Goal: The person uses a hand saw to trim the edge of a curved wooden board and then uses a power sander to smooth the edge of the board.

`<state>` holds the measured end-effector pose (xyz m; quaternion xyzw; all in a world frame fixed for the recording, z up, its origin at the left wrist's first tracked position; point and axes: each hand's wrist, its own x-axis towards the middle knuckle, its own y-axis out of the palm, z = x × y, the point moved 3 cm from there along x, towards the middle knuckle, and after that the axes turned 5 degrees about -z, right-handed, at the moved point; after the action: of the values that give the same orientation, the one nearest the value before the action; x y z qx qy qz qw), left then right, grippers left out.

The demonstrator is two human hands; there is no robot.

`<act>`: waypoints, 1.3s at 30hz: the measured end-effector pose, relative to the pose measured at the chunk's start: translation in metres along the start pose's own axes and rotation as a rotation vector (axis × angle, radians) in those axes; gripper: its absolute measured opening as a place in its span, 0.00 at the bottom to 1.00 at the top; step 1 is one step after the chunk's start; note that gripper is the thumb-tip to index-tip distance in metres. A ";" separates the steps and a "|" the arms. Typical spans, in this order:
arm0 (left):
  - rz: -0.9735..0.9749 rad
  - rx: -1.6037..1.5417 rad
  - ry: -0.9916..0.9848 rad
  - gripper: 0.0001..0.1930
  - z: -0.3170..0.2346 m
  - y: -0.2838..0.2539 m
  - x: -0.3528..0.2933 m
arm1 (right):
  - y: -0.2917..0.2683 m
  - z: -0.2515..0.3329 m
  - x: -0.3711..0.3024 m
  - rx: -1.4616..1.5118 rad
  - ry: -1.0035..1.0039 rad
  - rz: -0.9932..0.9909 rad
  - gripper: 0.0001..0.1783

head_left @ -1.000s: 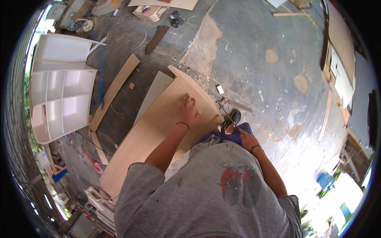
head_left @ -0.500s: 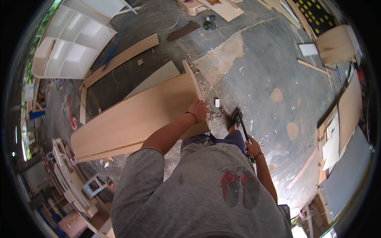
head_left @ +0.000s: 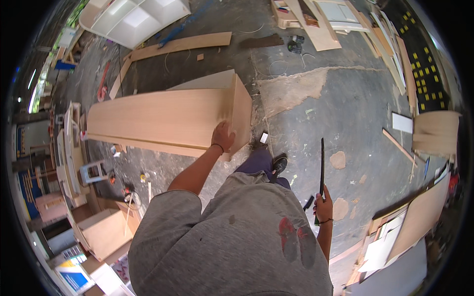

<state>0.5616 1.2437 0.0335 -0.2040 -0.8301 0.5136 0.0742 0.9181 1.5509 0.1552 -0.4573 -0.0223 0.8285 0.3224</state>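
Observation:
My left hand lies on a long pale wooden box-like piece, close to its right end panel. Its fingers are stretched out over the surface and grasp nothing. Out to my right side, my right hand is closed round the lower end of a long, thin, dark blade-like tool. The tool points up and away from me, apart from the wooden piece. Its exact kind cannot be made out. A small white block lies on the floor just right of the end panel.
A white shelf unit stands far left. Wooden boards and a cordless drill lie on the floor beyond the piece. Leaning sheets line the right, with a cardboard-coloured box at lower left.
My view has turned and shifted. My left hand has moved from the end panel's edge onto the broad face. The tool in my right hand has swung upright, away from my foot.

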 end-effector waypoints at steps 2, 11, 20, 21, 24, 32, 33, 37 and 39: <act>-0.075 0.029 0.019 0.25 0.005 -0.002 0.019 | -0.002 0.035 0.011 -0.003 -0.031 0.052 0.28; 0.035 0.276 0.065 0.19 0.012 -0.027 0.135 | 0.067 0.196 0.058 -0.113 -0.213 0.371 0.27; 0.161 -0.152 0.018 0.11 0.012 -0.035 0.156 | 0.177 0.350 0.096 -0.549 -0.181 0.596 0.27; 0.097 -0.183 -0.006 0.11 0.013 -0.038 0.152 | 0.192 0.362 0.098 -0.633 -0.184 0.633 0.27; -0.131 -0.229 -0.149 0.13 0.019 -0.051 0.144 | 0.231 0.385 0.109 -0.720 -0.217 0.755 0.27; -0.489 0.141 -0.750 0.27 0.091 -0.050 0.112 | 0.321 0.398 0.119 -1.010 -0.299 0.951 0.24; -0.500 0.178 -0.807 0.28 0.095 -0.045 0.107 | 0.328 0.396 0.118 -1.052 -0.338 0.966 0.24; -0.484 0.217 -0.834 0.30 0.094 -0.029 0.105 | 0.344 0.382 0.122 -1.186 -0.442 0.969 0.22; -0.475 0.211 -0.830 0.30 0.091 -0.033 0.105 | 0.347 0.370 0.133 -1.221 -0.453 0.952 0.22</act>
<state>0.4277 1.1995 0.0113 0.2214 -0.7565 0.6020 -0.1276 0.4044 1.4460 0.1561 -0.3340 -0.3385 0.7913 -0.3843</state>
